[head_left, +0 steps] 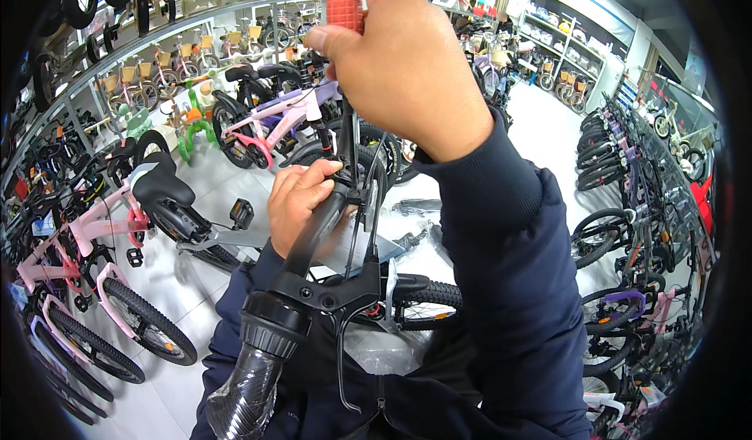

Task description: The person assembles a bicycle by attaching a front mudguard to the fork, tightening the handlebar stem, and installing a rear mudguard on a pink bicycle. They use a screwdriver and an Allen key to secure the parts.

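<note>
My right hand (411,68) is raised at the top, its fingers closed around a red ribbed handle (343,9). The far end of whatever this handle belongs to is hard to make out. Lower down, my left hand (296,203) curls against a black bicycle handlebar (317,232), fingertips close to the clamp (356,195) at its middle. The handlebar slants toward me, ending in a plastic-wrapped black grip (244,397) behind a twist shifter (274,322). A brake lever (342,354) hangs beside it. Cables (374,220) run past the clamp.
A tyre (431,303) lies beyond the handlebar, near clear plastic wrapping (384,350). Pink bicycles (110,220) and a black saddle (162,185) crowd the left. More bicycles line the right (607,154). A pink frame (286,115) stands ahead, before shelves of small bicycles.
</note>
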Demonstrator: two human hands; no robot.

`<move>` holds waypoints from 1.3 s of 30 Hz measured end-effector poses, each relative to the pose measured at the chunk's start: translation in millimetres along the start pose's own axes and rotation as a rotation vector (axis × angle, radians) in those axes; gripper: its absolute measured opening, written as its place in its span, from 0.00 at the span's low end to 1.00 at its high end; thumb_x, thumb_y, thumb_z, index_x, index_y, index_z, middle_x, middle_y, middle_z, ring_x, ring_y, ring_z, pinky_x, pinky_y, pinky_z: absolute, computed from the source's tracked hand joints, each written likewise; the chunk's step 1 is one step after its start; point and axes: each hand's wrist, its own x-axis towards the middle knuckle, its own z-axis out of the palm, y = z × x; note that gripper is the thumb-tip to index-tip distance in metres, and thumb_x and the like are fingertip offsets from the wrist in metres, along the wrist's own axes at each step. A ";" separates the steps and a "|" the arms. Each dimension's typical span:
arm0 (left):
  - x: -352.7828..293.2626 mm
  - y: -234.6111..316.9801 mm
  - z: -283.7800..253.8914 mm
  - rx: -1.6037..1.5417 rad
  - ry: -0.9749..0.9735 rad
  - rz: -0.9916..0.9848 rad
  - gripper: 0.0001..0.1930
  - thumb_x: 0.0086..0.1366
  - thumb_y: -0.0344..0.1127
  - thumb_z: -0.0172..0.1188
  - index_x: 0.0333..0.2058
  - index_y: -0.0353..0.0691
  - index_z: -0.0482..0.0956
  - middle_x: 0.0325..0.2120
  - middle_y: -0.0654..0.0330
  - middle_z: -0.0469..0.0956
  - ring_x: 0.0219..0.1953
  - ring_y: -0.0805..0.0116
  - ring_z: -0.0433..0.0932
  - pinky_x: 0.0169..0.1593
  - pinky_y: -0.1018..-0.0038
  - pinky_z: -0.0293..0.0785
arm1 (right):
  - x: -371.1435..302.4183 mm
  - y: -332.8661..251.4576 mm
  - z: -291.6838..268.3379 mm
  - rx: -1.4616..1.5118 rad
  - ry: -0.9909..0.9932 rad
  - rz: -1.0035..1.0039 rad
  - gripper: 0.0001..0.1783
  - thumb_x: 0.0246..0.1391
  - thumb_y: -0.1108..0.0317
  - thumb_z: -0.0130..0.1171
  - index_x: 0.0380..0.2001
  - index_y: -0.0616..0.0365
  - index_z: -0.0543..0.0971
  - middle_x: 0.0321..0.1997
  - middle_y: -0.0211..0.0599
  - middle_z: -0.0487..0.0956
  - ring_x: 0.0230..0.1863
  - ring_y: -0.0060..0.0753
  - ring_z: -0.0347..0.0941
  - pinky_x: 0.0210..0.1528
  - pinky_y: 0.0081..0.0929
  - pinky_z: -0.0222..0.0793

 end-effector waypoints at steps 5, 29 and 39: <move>-0.4 2.9 0.9 0.028 -0.023 -0.052 0.29 0.51 0.28 0.74 0.48 0.39 0.66 0.45 0.46 0.81 0.37 0.46 0.77 0.44 0.56 0.73 | 14.5 7.4 -27.9 0.677 -0.511 0.008 0.29 0.65 0.73 0.55 0.66 0.62 0.60 0.39 0.37 0.77 0.40 0.28 0.76 0.46 0.28 0.74; 11.0 -8.1 73.4 -0.053 0.010 -0.152 0.16 0.58 0.31 0.65 0.45 0.41 0.74 0.47 0.65 0.80 0.42 0.63 0.81 0.52 0.64 0.70 | -110.2 -68.5 -61.4 0.198 -0.721 -0.108 0.39 0.28 0.57 0.85 0.47 0.61 0.82 0.51 0.54 0.82 0.53 0.55 0.80 0.54 0.34 0.75; 6.1 -8.3 68.6 -0.368 0.027 -0.291 0.20 0.56 0.30 0.70 0.47 0.36 0.75 0.53 0.53 0.79 0.51 0.49 0.77 0.56 0.60 0.71 | -145.0 -44.2 -79.5 0.041 -0.461 -0.067 0.40 0.26 0.54 0.85 0.45 0.63 0.83 0.51 0.56 0.82 0.52 0.56 0.81 0.55 0.36 0.77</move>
